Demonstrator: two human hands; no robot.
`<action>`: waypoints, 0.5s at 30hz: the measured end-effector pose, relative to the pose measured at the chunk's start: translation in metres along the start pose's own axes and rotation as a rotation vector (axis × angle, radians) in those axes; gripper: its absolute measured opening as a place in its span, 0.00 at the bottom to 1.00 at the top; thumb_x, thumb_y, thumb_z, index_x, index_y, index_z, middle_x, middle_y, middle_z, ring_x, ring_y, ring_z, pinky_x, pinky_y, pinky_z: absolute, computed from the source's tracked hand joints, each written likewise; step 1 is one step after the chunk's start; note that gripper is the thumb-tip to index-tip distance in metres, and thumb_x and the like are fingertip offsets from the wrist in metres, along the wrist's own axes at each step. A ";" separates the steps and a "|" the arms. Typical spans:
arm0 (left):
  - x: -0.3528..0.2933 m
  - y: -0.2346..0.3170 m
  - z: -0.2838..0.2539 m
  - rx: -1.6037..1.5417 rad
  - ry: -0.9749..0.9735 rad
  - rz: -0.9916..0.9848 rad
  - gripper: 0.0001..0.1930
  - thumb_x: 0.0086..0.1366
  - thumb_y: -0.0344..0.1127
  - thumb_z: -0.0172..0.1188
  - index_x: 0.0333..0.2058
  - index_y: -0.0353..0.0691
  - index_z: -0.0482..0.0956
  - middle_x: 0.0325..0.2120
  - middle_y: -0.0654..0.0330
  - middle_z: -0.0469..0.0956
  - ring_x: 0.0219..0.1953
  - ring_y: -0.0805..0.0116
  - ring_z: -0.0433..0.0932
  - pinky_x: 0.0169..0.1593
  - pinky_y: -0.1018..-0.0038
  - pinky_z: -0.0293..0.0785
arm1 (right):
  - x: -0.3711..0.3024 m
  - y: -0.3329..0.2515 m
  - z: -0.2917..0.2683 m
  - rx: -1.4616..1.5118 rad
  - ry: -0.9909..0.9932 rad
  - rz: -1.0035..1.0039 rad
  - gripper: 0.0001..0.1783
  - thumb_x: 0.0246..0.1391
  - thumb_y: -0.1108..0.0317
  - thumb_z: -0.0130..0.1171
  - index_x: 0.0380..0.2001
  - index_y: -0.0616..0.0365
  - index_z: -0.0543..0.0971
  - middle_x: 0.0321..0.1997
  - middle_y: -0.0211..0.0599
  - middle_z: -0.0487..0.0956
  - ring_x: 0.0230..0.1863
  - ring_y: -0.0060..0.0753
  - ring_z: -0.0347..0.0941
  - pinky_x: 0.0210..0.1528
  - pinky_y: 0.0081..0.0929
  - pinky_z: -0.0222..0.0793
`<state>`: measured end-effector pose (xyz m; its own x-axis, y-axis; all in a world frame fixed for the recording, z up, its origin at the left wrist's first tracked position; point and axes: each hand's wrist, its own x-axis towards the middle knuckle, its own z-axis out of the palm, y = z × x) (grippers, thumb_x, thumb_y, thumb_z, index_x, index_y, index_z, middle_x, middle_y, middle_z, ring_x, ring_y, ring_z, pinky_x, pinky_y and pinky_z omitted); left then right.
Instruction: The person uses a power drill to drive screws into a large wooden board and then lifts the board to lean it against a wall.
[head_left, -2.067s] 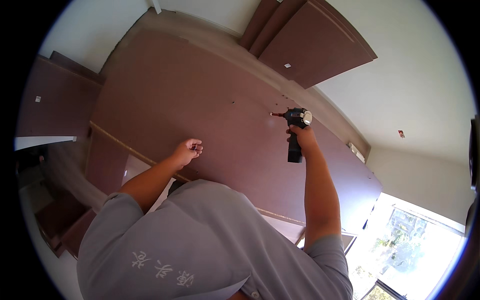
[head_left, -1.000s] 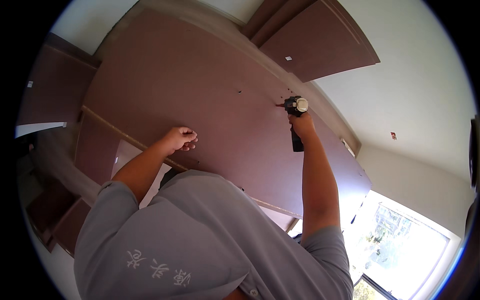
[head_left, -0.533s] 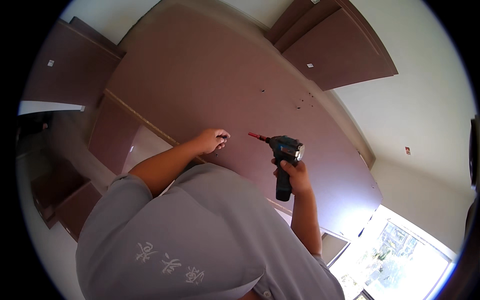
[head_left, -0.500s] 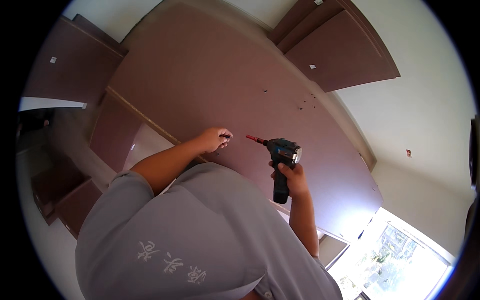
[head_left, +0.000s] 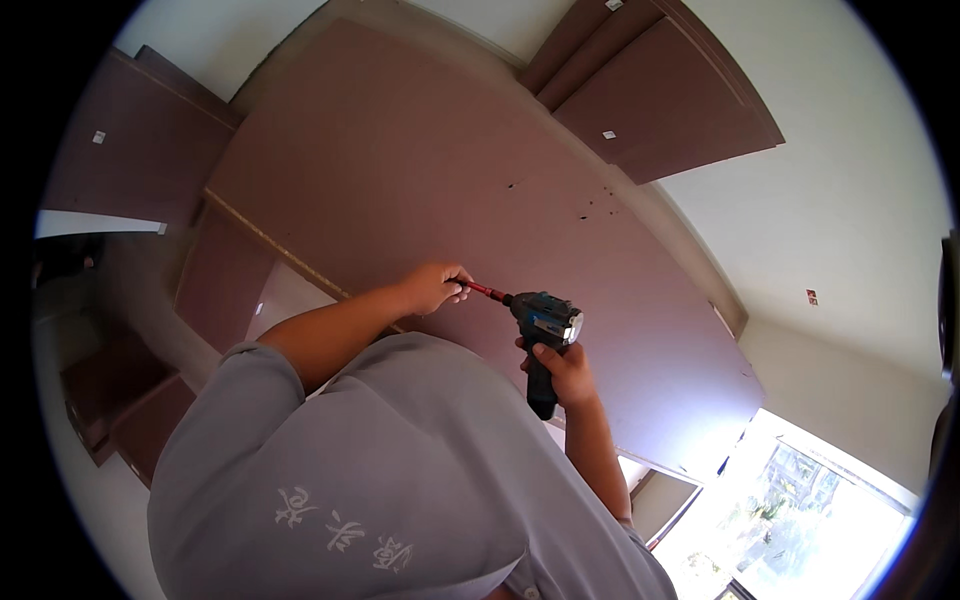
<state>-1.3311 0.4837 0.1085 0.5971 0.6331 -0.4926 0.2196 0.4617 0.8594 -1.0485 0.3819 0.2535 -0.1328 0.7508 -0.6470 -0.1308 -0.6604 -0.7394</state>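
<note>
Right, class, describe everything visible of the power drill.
The power drill is dark and plastic-looking, with blue accents and a silvery rear end. Its slim red bit points left, the tip at a small dark piece pinched in the left hand. The right hand wraps the grip, which points toward the picture's lower edge. It is over the brown panel; whether it runs is unclear.

i see bright white glare at the window (head_left: pixel 805 510), lower right, and a shiny patch on the brown board (head_left: pixel 450 215) near it. the left side is dim. the drill (head_left: pixel 545 318) looks dark but clear. edges bend toward the black rim.
</note>
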 end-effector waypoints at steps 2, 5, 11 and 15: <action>0.005 -0.013 0.005 -0.080 0.032 0.019 0.18 0.73 0.20 0.48 0.60 0.32 0.72 0.49 0.56 0.79 0.49 0.72 0.79 0.55 0.75 0.77 | 0.001 -0.002 0.000 -0.026 -0.001 0.022 0.23 0.62 0.69 0.61 0.58 0.65 0.76 0.48 0.43 0.84 0.37 0.32 0.80 0.43 0.31 0.79; 0.019 -0.018 0.016 -0.005 -0.056 0.054 0.24 0.71 0.18 0.48 0.65 0.34 0.68 0.59 0.50 0.75 0.60 0.64 0.77 0.62 0.70 0.74 | 0.011 0.008 -0.009 -0.142 0.003 0.002 0.21 0.62 0.68 0.62 0.57 0.64 0.77 0.46 0.39 0.84 0.37 0.30 0.80 0.44 0.31 0.78; 0.024 -0.026 0.015 0.435 0.032 0.195 0.32 0.65 0.25 0.59 0.69 0.44 0.66 0.69 0.45 0.66 0.68 0.45 0.70 0.69 0.57 0.67 | 0.052 0.038 -0.022 -0.421 0.255 -0.015 0.13 0.61 0.67 0.64 0.45 0.63 0.82 0.35 0.34 0.85 0.32 0.29 0.82 0.39 0.31 0.77; 0.011 -0.049 -0.035 0.748 0.393 -0.008 0.36 0.63 0.37 0.66 0.70 0.49 0.65 0.74 0.50 0.55 0.76 0.43 0.53 0.72 0.46 0.60 | 0.094 0.028 -0.039 -0.205 0.407 -0.155 0.14 0.61 0.66 0.64 0.45 0.64 0.82 0.35 0.33 0.85 0.31 0.30 0.82 0.38 0.31 0.77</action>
<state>-1.3627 0.4898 0.0563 0.3115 0.8657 -0.3918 0.7585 0.0218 0.6513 -1.0265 0.4347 0.1648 0.2739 0.8113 -0.5165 0.0836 -0.5551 -0.8276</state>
